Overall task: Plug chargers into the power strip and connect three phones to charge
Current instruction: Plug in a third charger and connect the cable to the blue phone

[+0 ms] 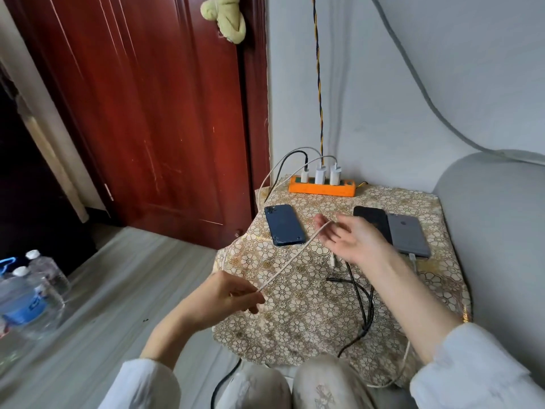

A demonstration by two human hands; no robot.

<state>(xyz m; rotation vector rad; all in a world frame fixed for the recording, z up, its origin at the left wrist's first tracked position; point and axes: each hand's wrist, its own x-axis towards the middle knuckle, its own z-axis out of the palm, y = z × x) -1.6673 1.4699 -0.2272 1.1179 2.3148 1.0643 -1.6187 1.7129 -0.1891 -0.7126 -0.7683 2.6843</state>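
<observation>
An orange power strip lies at the back of the small table, with three white chargers plugged in. A blue phone lies face down at the left. A black phone and a grey phone lie side by side at the right; a white cable is plugged into the grey one. My left hand pinches a white braided cable. The cable runs up over the fingers of my right hand, whose fingers are spread and relaxed. A black cable lies across the cloth.
A patterned gold cloth covers the table. A red wooden door stands at the left, a grey sofa arm at the right. Water bottles stand on the floor at the far left. A twisted cord hangs down the wall.
</observation>
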